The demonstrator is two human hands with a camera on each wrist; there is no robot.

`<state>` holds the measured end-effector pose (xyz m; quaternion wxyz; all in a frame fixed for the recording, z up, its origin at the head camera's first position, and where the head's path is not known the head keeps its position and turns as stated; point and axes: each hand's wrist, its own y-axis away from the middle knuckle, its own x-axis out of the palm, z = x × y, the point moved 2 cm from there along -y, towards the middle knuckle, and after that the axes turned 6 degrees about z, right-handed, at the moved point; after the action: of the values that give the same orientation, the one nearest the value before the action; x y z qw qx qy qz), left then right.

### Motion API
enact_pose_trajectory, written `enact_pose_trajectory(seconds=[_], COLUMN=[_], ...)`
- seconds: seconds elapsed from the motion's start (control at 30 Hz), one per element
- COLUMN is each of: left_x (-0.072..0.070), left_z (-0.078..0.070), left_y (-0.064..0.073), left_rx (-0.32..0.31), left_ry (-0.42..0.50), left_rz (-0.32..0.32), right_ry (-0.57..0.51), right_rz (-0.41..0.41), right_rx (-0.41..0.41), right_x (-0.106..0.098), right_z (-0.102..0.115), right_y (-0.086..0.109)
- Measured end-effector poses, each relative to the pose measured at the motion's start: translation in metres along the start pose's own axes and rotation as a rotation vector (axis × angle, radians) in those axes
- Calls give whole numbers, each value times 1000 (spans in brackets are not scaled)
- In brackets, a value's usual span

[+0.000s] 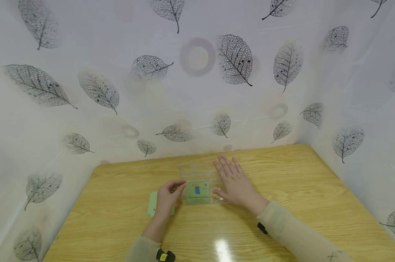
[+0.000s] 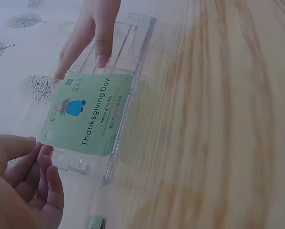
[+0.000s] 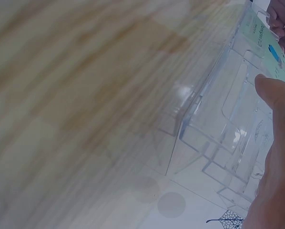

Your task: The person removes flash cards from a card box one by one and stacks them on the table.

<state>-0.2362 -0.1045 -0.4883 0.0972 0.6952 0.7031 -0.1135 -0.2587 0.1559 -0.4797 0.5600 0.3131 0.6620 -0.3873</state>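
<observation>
A green picture card [image 1: 198,196] printed "Thanksgiving Day" lies over the left part of a clear plastic case [image 1: 194,170]. My left hand [image 1: 166,198] pinches at the card's upper left corner, right by the case's edge; in the left wrist view its other fingers are curled. My right hand [image 1: 234,185] rests over the right part of the case, fingers straight and thumb pointing toward the card. In the right wrist view the thumb [image 3: 271,90] lies along the transparent case wall. Partly hidden behind my left hand is another green card [image 1: 152,204] on the table.
The case stands on a wood-grain table [image 1: 118,225] near its far edge. White sheeting with a leaf print [image 1: 197,94] rises behind the table and along both sides. Wrist straps [image 1: 165,255] sit on both forearms.
</observation>
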Motion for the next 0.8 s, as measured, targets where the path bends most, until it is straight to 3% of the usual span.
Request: enact_pose_trajectory(seconds=[0.23,0.8], left_x=[1,4], left_z=[-3,-1], left_y=[1,-1], left_rx=[20,-3], left_ry=[-30,-21], left_rz=[-1,2], right_ry=[14,13], right_rz=[-12,-36], right_rx=[2,-13], right_x=[-2,-2], right_z=[1,1], right_y=[1,1])
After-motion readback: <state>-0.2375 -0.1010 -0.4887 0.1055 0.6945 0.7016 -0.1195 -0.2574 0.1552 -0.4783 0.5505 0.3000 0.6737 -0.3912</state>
